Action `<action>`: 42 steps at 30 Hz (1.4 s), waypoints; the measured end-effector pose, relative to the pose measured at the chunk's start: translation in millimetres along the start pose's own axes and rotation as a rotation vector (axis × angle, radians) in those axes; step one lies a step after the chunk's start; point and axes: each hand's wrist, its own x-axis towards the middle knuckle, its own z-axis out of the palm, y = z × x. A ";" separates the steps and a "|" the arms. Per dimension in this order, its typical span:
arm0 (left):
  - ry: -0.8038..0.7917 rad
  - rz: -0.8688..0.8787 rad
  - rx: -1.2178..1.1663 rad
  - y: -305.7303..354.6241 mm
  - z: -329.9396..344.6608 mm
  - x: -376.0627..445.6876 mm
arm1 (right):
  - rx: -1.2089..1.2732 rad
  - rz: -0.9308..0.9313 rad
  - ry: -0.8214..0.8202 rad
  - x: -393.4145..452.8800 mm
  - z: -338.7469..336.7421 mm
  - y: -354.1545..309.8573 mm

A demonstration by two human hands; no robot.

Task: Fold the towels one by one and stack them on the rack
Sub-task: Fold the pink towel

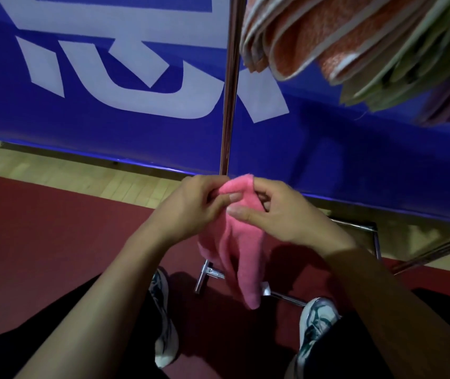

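A pink towel (238, 255) hangs bunched in front of me, its top edge pinched between both hands and its tail dangling down toward the floor. My left hand (193, 206) grips the towel's upper left part with curled fingers. My right hand (275, 212) pinches the upper right part, thumb laid across the cloth. The chrome rack pole (229, 86) rises straight behind my hands. Folded orange towels (308, 36) and pale green towels (409, 67) are stacked on the rack at the top right.
The rack's chrome base bars (210, 274) and frame (374, 242) lie on the dark red floor (40, 228) between my shoes (163, 318). A blue banner (109, 119) with large white characters stands close behind. A strip of wood floor (81, 170) runs beneath it.
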 end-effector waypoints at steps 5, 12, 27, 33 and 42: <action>0.038 -0.068 -0.034 -0.4 2.7 -0.7 | -0.108 0.020 -0.059 -3.8 6.2 8.3; 0.112 -0.194 -0.596 19.6 -13.8 -8.5 | -0.146 0.187 -0.146 1.7 5.9 33.0; 0.069 -0.166 -0.791 12.7 -32.8 -19.2 | -0.416 0.184 -0.156 6.2 20.6 44.5; 0.084 -0.154 -0.755 12.8 -36.1 -20.8 | -0.479 0.200 -0.161 6.9 24.7 44.1; 0.250 -0.137 -0.600 7.5 -42.0 -21.2 | -0.404 0.359 -0.185 3.0 31.4 45.3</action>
